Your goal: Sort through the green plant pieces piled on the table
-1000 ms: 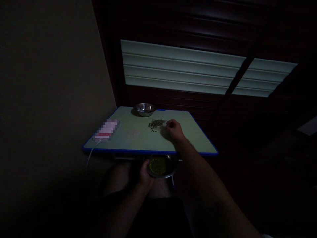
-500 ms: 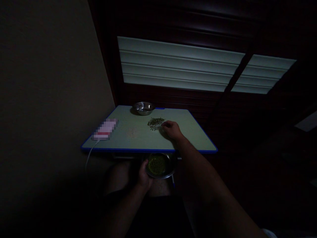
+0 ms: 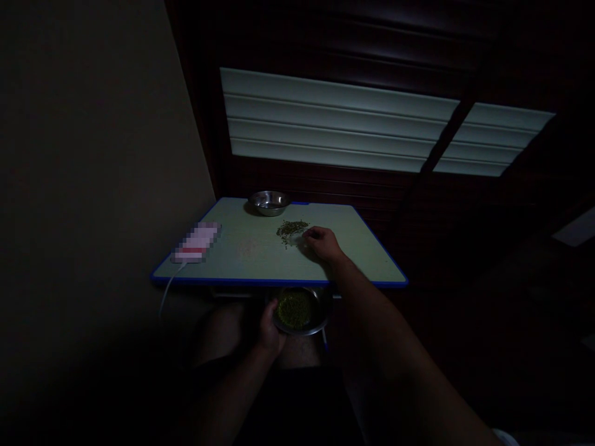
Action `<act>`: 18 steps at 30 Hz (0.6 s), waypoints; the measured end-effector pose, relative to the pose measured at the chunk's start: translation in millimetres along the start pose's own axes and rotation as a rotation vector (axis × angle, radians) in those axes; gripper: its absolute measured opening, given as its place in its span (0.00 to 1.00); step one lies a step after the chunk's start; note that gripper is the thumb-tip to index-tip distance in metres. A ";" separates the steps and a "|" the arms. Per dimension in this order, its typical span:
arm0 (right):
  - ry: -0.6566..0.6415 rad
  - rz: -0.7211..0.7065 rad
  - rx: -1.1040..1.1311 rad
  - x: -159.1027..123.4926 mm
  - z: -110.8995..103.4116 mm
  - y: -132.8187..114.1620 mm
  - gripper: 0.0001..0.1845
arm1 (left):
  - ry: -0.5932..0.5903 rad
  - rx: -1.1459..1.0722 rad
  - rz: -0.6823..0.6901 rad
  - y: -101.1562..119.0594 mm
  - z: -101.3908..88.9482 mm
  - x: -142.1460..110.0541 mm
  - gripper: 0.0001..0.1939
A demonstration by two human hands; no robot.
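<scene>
Clasping the lower metal bowl (image 3: 318,305) with the left hand (image 3: 270,328), thumb laid at the left side of the rim and palm low against the outside. Holding that bowl just below the near edge of the pale table (image 3: 242,269), above the bare legs (image 3: 223,331). Noted inside it: green grains (image 3: 294,310), massed mostly toward the left, with bare metal showing at right. Reaching over the tabletop with the right hand (image 3: 324,243), fingers curled in toward the thumb, down close to the surface. Cannot tell whether the tips meet or pinch a grain; too dark and small. Located just left of those fingertips: the loose pile (image 3: 290,228) of small greenish grains, spread thinly on the table, with a few strays at its near side. Seen farther back, near the far edge: the upper metal bowl (image 3: 269,203), upright, shiny inside, well apart from both hands. Spotted along the left side: a pixelated pink device (image 3: 198,241), lying flat, with a white cable (image 3: 167,288) running off the near edge. Also noted: blue trim around the tabletop, a plain wall (image 3: 93,155) to the left, and dark wooden doors with pale slatted panels (image 3: 325,118) beyond. Dim light throughout.
</scene>
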State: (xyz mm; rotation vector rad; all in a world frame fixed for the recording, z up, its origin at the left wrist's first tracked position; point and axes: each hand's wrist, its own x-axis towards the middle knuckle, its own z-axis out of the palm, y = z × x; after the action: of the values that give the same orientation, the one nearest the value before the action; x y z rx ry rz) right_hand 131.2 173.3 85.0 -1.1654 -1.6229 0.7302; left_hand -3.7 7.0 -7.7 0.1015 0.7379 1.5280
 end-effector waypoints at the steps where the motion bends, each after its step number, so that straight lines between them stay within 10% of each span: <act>1: -0.003 0.005 -0.002 0.3 0.1 0.9 0.07 | -0.007 -0.002 0.000 0.2 0.1 -0.4 0.14; 18: 0.165 0.071 -0.152 1.6 -5.4 1.2 0.07 | 0.002 -0.021 0.006 -1.0 -0.8 0.8 0.14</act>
State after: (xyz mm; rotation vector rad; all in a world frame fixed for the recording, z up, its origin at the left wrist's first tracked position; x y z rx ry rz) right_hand 136.5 174.9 86.4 -1.3616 -1.5252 0.5465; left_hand -3.4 7.3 -9.2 0.0868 0.7231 1.5419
